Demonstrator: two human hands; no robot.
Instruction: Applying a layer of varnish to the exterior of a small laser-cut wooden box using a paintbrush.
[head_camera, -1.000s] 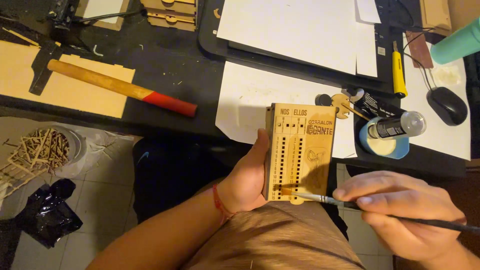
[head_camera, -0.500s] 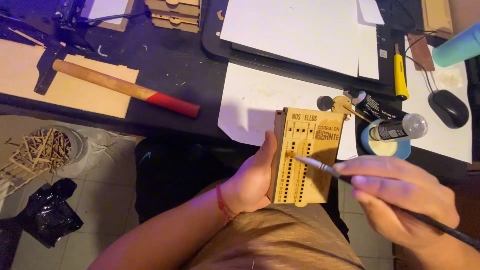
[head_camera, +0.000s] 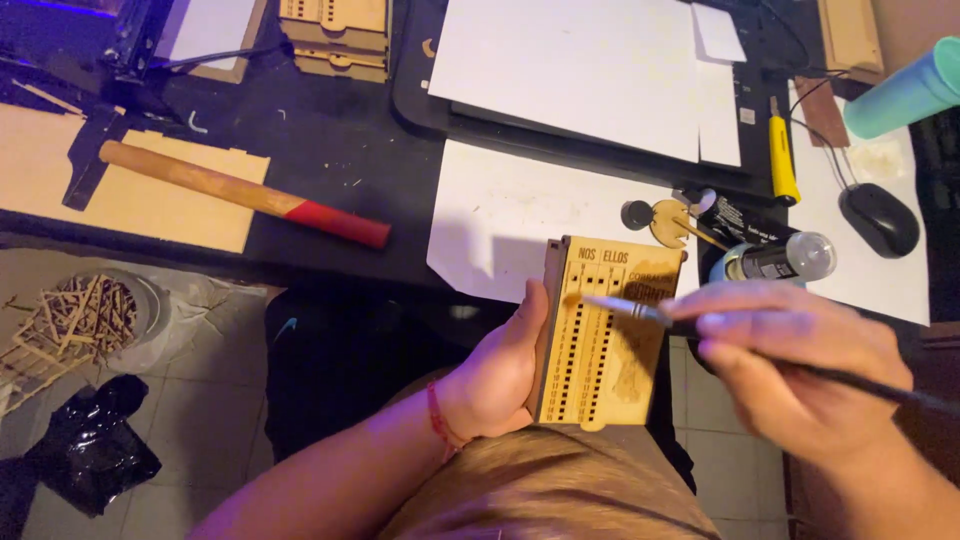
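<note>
I see the left hand (head_camera: 495, 375) clamped on the wooden box (head_camera: 603, 335), long axis upright, just below the white sheet (head_camera: 500, 225); right hand (head_camera: 790, 365) pinches the paintbrush (head_camera: 640, 310), bristles touching the box's upper left face.

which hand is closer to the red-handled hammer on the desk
Left. The left hand holds the wooden board just right of and below the hammer. The right hand, holding the paintbrush, is beyond the board, farther right.

The brush (head_camera: 640, 310) tip has climbed from the wooden box's (head_camera: 600, 330) bottom to its upper left.
</note>
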